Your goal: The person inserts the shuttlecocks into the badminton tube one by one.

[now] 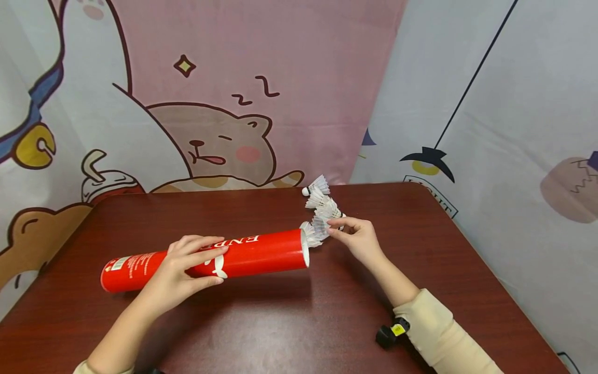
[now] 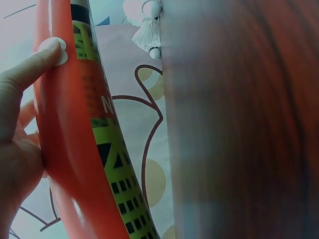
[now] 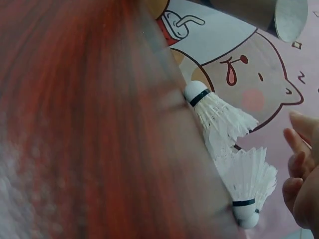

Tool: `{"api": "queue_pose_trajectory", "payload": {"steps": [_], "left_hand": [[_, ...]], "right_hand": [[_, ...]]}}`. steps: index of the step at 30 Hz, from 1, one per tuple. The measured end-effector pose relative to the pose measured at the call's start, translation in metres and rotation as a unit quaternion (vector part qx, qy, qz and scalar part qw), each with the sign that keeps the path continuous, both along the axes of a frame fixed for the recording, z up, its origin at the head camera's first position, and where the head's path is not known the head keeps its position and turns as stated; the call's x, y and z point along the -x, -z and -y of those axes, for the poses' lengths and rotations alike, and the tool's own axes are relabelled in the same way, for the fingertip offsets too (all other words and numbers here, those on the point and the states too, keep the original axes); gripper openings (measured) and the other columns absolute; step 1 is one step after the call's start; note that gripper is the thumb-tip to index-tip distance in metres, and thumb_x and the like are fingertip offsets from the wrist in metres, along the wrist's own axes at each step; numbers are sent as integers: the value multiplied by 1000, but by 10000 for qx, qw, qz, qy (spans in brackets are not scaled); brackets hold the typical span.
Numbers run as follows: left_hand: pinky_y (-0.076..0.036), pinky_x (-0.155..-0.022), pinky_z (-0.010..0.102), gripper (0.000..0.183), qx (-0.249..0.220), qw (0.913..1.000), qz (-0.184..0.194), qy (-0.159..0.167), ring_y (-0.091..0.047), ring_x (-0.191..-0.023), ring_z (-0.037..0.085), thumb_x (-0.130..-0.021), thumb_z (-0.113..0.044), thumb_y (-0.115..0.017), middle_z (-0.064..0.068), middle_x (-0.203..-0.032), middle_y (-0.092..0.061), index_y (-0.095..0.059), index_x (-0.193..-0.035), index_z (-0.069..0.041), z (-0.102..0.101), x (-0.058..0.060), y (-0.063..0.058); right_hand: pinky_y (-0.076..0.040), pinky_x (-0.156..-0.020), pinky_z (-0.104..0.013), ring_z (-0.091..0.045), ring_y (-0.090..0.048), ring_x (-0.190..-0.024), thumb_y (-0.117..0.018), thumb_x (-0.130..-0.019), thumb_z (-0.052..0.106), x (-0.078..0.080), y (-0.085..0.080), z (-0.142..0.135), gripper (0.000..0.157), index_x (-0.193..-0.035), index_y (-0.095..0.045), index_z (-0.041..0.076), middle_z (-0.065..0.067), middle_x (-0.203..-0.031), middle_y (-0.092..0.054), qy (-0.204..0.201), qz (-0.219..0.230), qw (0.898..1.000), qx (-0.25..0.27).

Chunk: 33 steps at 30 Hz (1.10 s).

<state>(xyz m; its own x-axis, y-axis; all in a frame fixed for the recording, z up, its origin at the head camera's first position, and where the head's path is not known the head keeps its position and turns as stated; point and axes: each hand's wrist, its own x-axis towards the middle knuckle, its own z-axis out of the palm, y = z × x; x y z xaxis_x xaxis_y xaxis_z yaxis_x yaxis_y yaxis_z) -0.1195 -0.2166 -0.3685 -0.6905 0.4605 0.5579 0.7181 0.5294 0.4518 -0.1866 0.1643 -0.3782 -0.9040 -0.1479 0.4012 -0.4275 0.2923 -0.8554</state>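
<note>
My left hand point(image 1: 179, 265) grips a long red shuttlecock tube point(image 1: 261, 254), with the thumb on the near side and the fingers over the top. The tube lies slantwise above the table, its white-rimmed mouth facing right; in the left wrist view the red tube point(image 2: 75, 124) shows a green and black patterned band. White feather shuttlecocks point(image 1: 328, 209) lie bunched beyond the mouth, several of them overlapping. My right hand point(image 1: 359, 241) is beside them, thumb and forefinger tips close to one skirt. In the right wrist view, the fingers are loosely bent and apart from the shuttlecocks point(image 3: 244, 174).
The brown wooden table point(image 1: 261, 332) runs back to a cartoon-printed cloth point(image 1: 317, 93). One shuttlecock point(image 1: 317, 185) lies close to the table's far edge. A black device with a yellow label point(image 1: 394, 331) sits at the right wrist.
</note>
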Motion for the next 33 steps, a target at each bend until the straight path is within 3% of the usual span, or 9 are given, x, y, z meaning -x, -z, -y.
{"api": "queue_pose_trajectory", "payload": {"steps": [7, 11, 16, 23, 33], "left_hand": [[-26, -91, 37, 59, 37, 10000, 45, -30, -46, -114, 16, -69, -31, -87, 1, -128, -59, -67, -124, -22, 0, 0, -1], [-26, -91, 37, 65, 20, 9999, 57, -81, -45, -114, 16, -62, -17, -90, 3, -127, -59, -68, -124, -21, 1, -1, -1], [-26, -91, 37, 66, 10, 9998, 130, -127, -44, -115, 16, -63, -16, -90, 1, -128, -58, -67, -124, -21, 2, -1, 0], [-26, -90, 37, 64, 4, 9999, 103, -110, -45, -114, 16, -63, -17, -90, 2, -128, -59, -68, -123, -21, 3, 0, 1], [-26, -91, 38, 65, 20, 9998, 146, -97, -45, -114, 15, -63, -16, -90, 1, -128, -58, -67, -124, -21, 2, 0, 1]], "right_hand": [[-38, -51, -18, -9, -48, -56, -74, -78, -6, 3, 11, -3, 20, -96, -70, -13, -23, -88, -69, -305, 393, 9985, -212], [-38, -51, -19, -9, -47, -56, -75, -76, -7, 4, 16, -3, 20, -95, -69, -13, -24, -88, -68, -412, 463, 9978, -251], [-39, -52, -18, -10, -48, -57, -76, -75, -7, 5, 23, -1, 20, -94, -70, -13, -23, -87, -68, -465, 481, 9971, -351], [-39, -50, -20, -10, -48, -55, -80, -73, -2, 26, 61, -6, 20, -92, -74, -5, -15, -85, -70, -384, 310, 9975, -508], [-42, -54, -21, -7, -52, -59, -83, -70, -1, 30, 76, -2, 16, -84, -76, 1, -6, -79, -70, -283, -68, 9983, -496]]}}
